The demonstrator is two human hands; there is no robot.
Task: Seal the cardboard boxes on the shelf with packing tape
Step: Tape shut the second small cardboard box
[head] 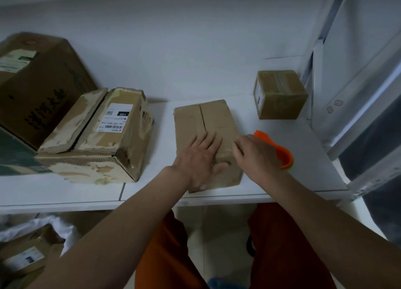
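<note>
A white flat shelf (pixel 65 191) carries a large brown cardboard box (pixel 39 87) at far left, a worn, peeling cardboard box with a white label (pixel 102 136) beside it, a flat brown cardboard box (pixel 208 119) in the middle, an orange plastic tape dispenser (pixel 280 152) just right of it, and a small taped cube-shaped cardboard box (pixel 280 95) at the back right

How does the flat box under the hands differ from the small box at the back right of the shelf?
The flat box is wider and lower; the small box is compact, nearly cube-shaped. The flat box's top seam shows an open gap with no tape visible along it, while the small box has tape across its top. The left hand presses on the flat box; nothing touches the small box. The small box carries a label on its side. Both are brown cardboard on the white shelf.
</note>
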